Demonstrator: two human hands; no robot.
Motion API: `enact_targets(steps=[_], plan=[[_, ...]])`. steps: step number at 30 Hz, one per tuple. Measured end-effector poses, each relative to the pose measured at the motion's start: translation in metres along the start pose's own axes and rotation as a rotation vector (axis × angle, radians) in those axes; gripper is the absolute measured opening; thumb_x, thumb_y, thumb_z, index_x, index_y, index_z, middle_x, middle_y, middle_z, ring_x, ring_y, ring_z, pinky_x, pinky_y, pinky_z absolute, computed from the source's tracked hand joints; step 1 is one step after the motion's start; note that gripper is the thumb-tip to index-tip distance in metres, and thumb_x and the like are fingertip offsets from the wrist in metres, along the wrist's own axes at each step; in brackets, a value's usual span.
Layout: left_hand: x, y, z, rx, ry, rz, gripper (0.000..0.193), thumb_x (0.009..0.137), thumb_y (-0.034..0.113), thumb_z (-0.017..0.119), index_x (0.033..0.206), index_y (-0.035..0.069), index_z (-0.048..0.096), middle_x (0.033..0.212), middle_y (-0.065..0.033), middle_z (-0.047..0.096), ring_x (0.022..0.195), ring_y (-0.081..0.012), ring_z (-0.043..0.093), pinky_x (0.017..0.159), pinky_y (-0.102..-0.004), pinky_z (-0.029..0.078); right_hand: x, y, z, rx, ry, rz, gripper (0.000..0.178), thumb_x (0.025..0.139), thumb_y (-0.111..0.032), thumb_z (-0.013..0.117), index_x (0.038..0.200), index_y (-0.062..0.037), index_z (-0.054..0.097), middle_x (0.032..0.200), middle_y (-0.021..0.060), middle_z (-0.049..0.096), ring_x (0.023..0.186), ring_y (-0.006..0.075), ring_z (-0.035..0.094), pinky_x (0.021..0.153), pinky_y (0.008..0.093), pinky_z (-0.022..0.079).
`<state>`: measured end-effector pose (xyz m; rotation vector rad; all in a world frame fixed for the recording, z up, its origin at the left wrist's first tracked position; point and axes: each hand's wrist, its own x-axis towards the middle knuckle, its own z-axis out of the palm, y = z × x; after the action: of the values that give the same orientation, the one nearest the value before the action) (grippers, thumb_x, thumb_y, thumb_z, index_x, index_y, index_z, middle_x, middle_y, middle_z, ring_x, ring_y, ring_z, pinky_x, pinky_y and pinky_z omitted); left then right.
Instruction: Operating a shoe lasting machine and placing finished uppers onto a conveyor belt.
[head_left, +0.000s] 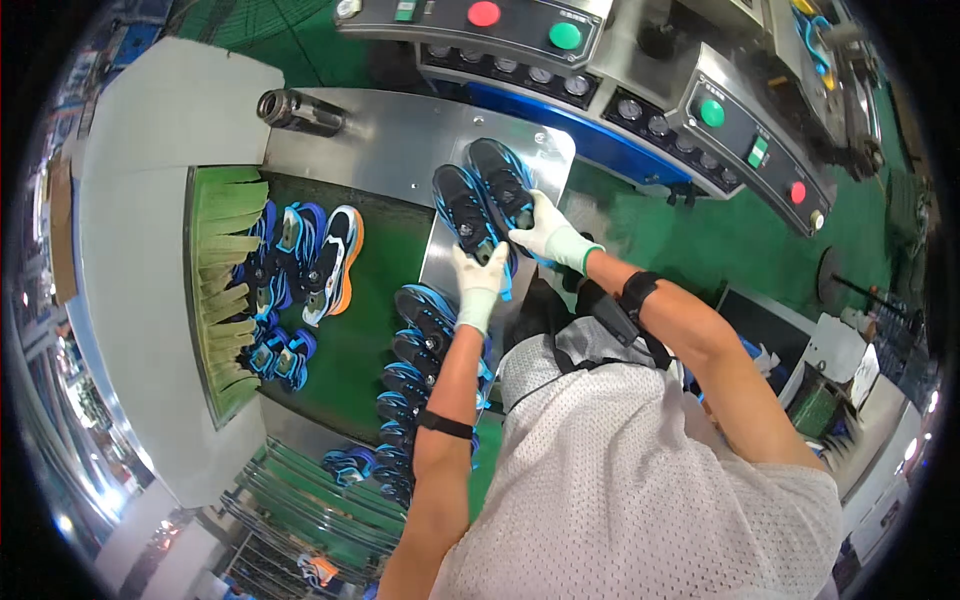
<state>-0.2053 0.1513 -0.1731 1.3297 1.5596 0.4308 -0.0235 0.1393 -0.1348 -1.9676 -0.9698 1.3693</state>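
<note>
Two black sneakers with bright blue trim lie side by side on a metal tabletop [390, 150], toes pointing away from me. My left hand [479, 278], in a white glove, grips the heel end of the left sneaker [461, 205]. Also gloved in white, my right hand [546, 230] is closed around the heel end of the right sneaker [497, 170]. My palms and fingers hide parts of both heels. A row of similar black and blue sneakers [425, 318] runs back toward me beside my left forearm.
On the green conveyor belt [375, 250] to the left stand more sneakers, one with an orange sole [335, 262]. They sit by a green strip curtain [222, 290]. A dark bottle [300, 112] lies on the tabletop. Machine panels with buttons [565, 36] and gauges [629, 109] rise beyond.
</note>
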Motion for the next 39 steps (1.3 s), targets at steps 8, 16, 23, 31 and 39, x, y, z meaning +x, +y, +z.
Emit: enact_targets(steps=[8, 16, 23, 31, 39], plan=[[0.025, 0.045, -0.060, 0.588, -0.184, 0.727, 0.037, 0.095, 0.020, 0.062, 0.131, 0.011, 0.060, 0.131, -0.0141, 0.059, 0.117, -0.0360, 0.058, 0.098, -0.0416, 0.049, 0.038, -0.002, -0.063, -0.508, -0.209, -0.886, 0.032, 0.091, -0.017, 0.065, 0.121, -0.0058, 0.061, 0.105, 0.0165, 0.068, 0.093, 0.0395, 0.067, 0.081, 0.0458, 0.053], [0.068, 0.079, -0.073, 0.550, -0.501, 0.476, 0.029, 0.095, 0.015, 0.062, 0.122, 0.010, 0.069, 0.118, -0.0126, 0.069, 0.101, -0.0285, 0.068, 0.089, -0.0340, 0.053, 0.073, -0.044, -0.069, -0.650, -0.455, -0.631, 0.030, 0.090, -0.024, 0.064, 0.114, -0.0049, 0.067, 0.096, 0.0183, 0.072, 0.092, 0.0388, 0.068, 0.081, 0.0468, 0.052], [0.087, 0.095, -0.079, 0.495, -0.659, 0.352, 0.029, 0.092, 0.020, 0.065, 0.116, 0.007, 0.071, 0.110, -0.0136, 0.068, 0.103, -0.0325, 0.065, 0.093, -0.0357, 0.050, 0.092, -0.051, -0.074, -0.640, -0.569, -0.614, 0.031, 0.089, -0.028, 0.069, 0.110, -0.0056, 0.069, 0.099, 0.0166, 0.072, 0.095, 0.0356, 0.068, 0.083, 0.0433, 0.051], [0.065, 0.062, -0.078, 0.298, -0.430, 0.401, 0.048, 0.087, 0.021, 0.072, 0.130, 0.005, 0.059, 0.118, -0.0169, 0.062, 0.106, -0.0342, 0.062, 0.094, -0.0406, 0.048, 0.062, -0.040, -0.065, -0.515, -0.412, -0.548, 0.035, 0.091, -0.023, 0.068, 0.120, -0.0045, 0.063, 0.109, 0.0180, 0.070, 0.104, 0.0349, 0.066, 0.090, 0.0420, 0.051], [-0.005, -0.008, 0.038, -0.152, 0.282, 0.006, 0.079, 0.067, 0.011, 0.083, 0.131, -0.005, 0.040, 0.123, -0.0229, 0.050, 0.116, -0.0385, 0.053, 0.103, -0.0436, 0.042, 0.015, -0.005, 0.032, -0.178, 0.134, 0.011, 0.082, 0.074, -0.023, 0.077, 0.141, 0.0020, 0.037, 0.128, 0.0274, 0.056, 0.120, 0.0400, 0.058, 0.103, 0.0435, 0.047]])
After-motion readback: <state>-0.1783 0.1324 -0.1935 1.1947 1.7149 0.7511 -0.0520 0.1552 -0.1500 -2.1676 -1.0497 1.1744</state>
